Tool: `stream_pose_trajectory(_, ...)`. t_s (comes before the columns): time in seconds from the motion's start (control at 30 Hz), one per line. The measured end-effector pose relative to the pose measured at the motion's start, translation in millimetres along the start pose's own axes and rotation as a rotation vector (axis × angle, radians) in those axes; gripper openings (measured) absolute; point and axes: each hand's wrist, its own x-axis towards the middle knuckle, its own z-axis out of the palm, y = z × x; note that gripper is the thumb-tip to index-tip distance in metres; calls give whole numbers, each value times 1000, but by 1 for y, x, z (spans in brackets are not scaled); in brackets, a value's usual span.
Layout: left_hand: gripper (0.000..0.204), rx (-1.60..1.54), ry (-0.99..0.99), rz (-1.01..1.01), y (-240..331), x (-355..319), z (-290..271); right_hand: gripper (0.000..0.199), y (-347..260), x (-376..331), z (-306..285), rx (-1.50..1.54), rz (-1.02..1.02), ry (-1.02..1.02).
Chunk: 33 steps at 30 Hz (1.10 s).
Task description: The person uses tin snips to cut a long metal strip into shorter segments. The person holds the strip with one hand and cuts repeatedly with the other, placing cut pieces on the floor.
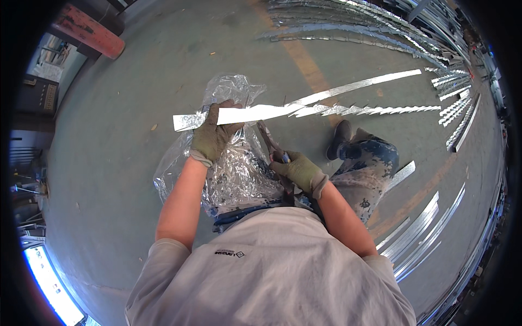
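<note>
Head view: grey concrete floor [136, 163], metal strips [424, 233] apparently strewn about.

The left hand [213, 136], in an olive work glove, gripped a long flat metal strip [255, 113] near its plain end and held it level above the floor. The far half of the strip carried a row of saw-tooth notches [380, 110]. The right hand [300, 171], gloved alike, was closed around the handles of metal snips [270, 145], whose blades pointed up toward the strip. A clear plastic bag [234, 168] of shiny offcuts lay beneath both hands. Bundles of metal strips [418, 228] lay on the concrete floor [119, 179].
</note>
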Motion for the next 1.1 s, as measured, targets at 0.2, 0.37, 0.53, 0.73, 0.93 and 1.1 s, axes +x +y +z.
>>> stream_pose_trajectory(0.2, 62, -4, 4, 2, -1, 0, 0, 34, 9, 11, 5, 10, -47, 34)
stream_pose_trajectory(0.37, 60, -69, -27, -28, 1, 1, -1, 36, 20, 21, 10, 34, -150, 45)
stream_pose_trajectory(0.53, 60, -27, -22, -17, 1, 1, 1, 40, 25, 27, 8, -40, -84, 27)
stream_pose_trajectory(0.73, 57, -68, -34, -24, 2, 0, 0, 34, 21, 17, 22, 231, -76, -18)
stream_pose_trajectory(0.93, 58, -59, -73, -33, 3, -1, 3, 30, 44, 36, 39, 291, -120, 45)
stream_pose_trajectory(1.1, 60, -4, -16, -4, 2, -5, 14, 31, 44, 34, 38, 201, -79, 49)
